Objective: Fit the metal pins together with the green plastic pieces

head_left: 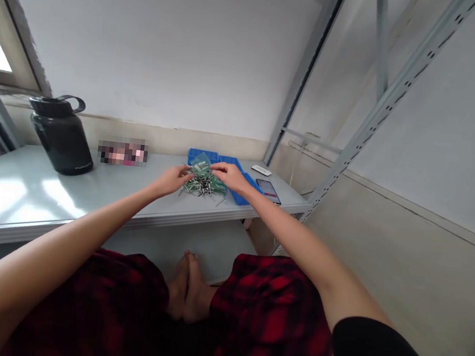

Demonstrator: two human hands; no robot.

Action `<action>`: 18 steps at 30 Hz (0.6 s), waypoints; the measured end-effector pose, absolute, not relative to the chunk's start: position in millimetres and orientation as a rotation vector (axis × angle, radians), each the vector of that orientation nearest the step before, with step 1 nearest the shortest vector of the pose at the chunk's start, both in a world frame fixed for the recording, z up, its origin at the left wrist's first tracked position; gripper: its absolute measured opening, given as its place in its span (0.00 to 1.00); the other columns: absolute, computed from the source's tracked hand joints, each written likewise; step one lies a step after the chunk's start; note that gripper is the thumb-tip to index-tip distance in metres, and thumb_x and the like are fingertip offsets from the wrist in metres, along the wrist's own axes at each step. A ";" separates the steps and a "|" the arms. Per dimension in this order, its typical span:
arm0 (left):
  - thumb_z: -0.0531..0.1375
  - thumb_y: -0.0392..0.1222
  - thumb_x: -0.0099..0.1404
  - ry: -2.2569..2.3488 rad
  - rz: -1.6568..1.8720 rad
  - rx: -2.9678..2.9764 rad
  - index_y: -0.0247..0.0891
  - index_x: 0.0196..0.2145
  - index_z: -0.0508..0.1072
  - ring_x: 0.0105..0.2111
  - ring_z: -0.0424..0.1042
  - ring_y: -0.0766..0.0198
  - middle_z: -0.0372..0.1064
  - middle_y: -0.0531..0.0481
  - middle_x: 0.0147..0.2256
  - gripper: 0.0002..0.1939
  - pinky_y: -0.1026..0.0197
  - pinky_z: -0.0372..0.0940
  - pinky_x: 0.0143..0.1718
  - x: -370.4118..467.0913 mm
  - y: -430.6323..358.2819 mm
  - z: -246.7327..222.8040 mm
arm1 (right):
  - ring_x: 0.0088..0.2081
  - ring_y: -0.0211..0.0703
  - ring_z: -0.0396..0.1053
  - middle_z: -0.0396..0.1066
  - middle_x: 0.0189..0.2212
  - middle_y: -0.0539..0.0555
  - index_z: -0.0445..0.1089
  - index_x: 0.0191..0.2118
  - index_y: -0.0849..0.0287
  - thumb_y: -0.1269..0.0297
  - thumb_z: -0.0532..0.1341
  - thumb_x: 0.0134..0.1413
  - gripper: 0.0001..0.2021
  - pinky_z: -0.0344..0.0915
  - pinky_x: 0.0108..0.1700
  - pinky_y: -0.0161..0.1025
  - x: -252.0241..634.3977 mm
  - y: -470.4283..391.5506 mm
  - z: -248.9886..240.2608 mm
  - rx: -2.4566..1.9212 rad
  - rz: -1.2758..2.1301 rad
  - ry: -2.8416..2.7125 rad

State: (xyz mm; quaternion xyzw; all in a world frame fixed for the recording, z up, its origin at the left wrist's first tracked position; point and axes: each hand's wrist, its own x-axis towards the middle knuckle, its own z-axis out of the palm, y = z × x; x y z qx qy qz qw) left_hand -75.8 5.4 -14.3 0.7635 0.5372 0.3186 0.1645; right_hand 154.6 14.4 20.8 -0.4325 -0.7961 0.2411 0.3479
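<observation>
A pile of thin silvery metal pins (203, 184), perhaps rivets, is heaped near the front edge of the shelf. Among and above them stands a clear greenish plastic bag (200, 163). My left hand (172, 180) is at the left side of the pile, thumb and fingers apart, its fingertips close to the pins. From the right, my right hand (229, 177) reaches over the pile with fingers pinched at the bag's edge. The fingertips are small here, and the exact contact is hard to see. Blue plastic bins (240, 196) stand behind and to the right of the pile.
A large dark water bottle (62, 138) stands at the left on the grey shelf (133, 186). A blurred-out item (122, 152) lies by the wall. Right of the bins are a phone (268, 191) and a white flat object (261, 170). A metal upright (381, 117) rises at right.
</observation>
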 end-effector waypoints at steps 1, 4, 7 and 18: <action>0.56 0.58 0.66 1.444 0.968 2.086 0.35 0.50 0.74 0.45 0.76 0.51 0.77 0.40 0.46 0.26 0.55 0.68 0.45 -74.0 4.8 -12.9 | 0.51 0.44 0.72 0.75 0.53 0.58 0.78 0.49 0.59 0.71 0.58 0.59 0.15 0.67 0.53 0.42 155.4 8.7 17.7 -1.092 0.760 -1.998; 0.59 0.63 0.61 1.240 1.073 1.860 0.34 0.43 0.75 0.41 0.76 0.52 0.76 0.41 0.42 0.27 0.56 0.70 0.40 -66.6 -1.3 -7.4 | 0.49 0.43 0.73 0.75 0.52 0.58 0.78 0.46 0.59 0.70 0.59 0.59 0.13 0.70 0.48 0.40 156.3 -4.8 6.9 -1.033 1.055 -1.799; 0.62 0.62 0.57 1.193 1.103 1.796 0.35 0.35 0.73 0.36 0.76 0.54 0.75 0.45 0.33 0.25 0.56 0.69 0.37 -59.8 -8.4 -1.6 | 0.47 0.42 0.74 0.77 0.48 0.58 0.78 0.42 0.60 0.68 0.60 0.59 0.09 0.70 0.46 0.38 155.9 -11.9 -0.2 -1.057 1.135 -1.681; 0.61 0.59 0.57 1.236 0.999 2.006 0.36 0.23 0.73 0.24 0.66 0.64 0.67 0.52 0.20 0.21 0.62 0.61 0.27 -60.8 -19.4 -4.7 | 0.35 0.39 0.74 0.75 0.34 0.53 0.71 0.35 0.60 0.64 0.61 0.62 0.06 0.68 0.34 0.32 151.2 -22.8 -0.2 -1.120 1.123 -1.731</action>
